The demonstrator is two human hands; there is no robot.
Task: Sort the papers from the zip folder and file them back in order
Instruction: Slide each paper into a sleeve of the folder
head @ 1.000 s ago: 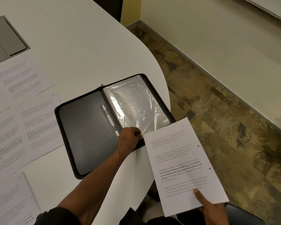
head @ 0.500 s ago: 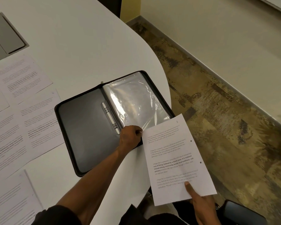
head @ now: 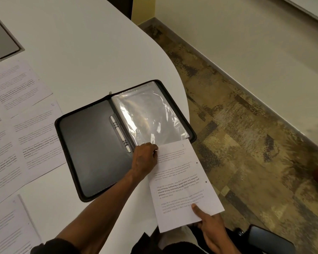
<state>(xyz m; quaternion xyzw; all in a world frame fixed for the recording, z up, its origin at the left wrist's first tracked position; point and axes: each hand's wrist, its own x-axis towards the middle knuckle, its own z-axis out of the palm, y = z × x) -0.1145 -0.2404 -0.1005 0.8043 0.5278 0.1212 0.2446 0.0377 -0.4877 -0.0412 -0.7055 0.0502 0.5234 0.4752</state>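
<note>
A black zip folder (head: 92,149) lies open on the white table (head: 92,57), its right half filled with clear plastic sleeves (head: 149,114). My left hand (head: 145,160) pinches the near edge of the top sleeve, fingers curled at its opening. My right hand (head: 209,226) grips the bottom of a printed sheet (head: 182,182), thumb on top. The sheet's top edge meets the sleeve opening beside my left hand; whether it is inside I cannot tell.
Several printed sheets (head: 35,136) lie spread on the table left of the folder. A grey floor-box lid (head: 0,39) sits at the far left. The table's curved edge runs by the folder's right side, with patterned floor (head: 246,143) beyond. A dark chair armrest (head: 268,241) is at bottom right.
My right hand has moved the sheet up and left, so its top edge now reaches the sleeve opening. My left hand has stayed on the sleeve's edge.
</note>
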